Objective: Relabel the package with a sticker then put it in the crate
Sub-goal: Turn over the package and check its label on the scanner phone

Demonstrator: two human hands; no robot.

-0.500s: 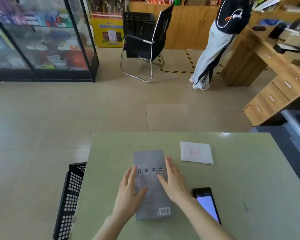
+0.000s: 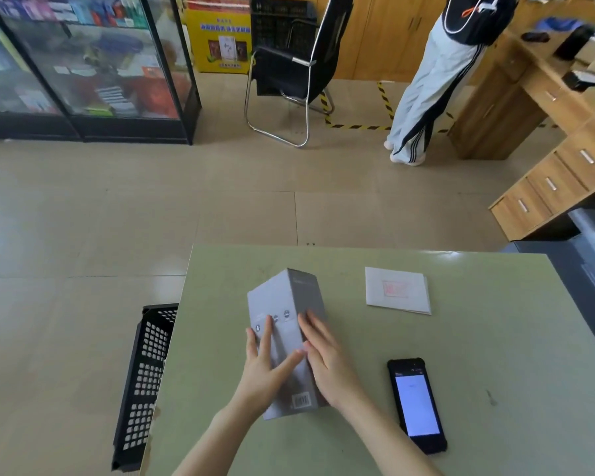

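At the far left, on the floor against the table's edge, stands a black perforated crate (image 2: 145,379), its near part hidden below the tabletop. The pale green table (image 2: 478,355) carries everything else. Near its left-middle a grey package (image 2: 289,304) is tipped up on one long edge, two faces showing, with a row of small round icons on the lighter face and a barcode near its close end. The left hand (image 2: 267,367) lies flat on the lighter face, fingers spread and thumb reaching across toward the ridge; the right hand (image 2: 327,359) presses the darker face, fingers together and extended (both grip the package between them). Farther right and toward the back lies a white sticker sheet (image 2: 397,292) with a faint red mark, well apart from the package. Nearest the right forearm rests a black phone (image 2: 416,405), screen lit.
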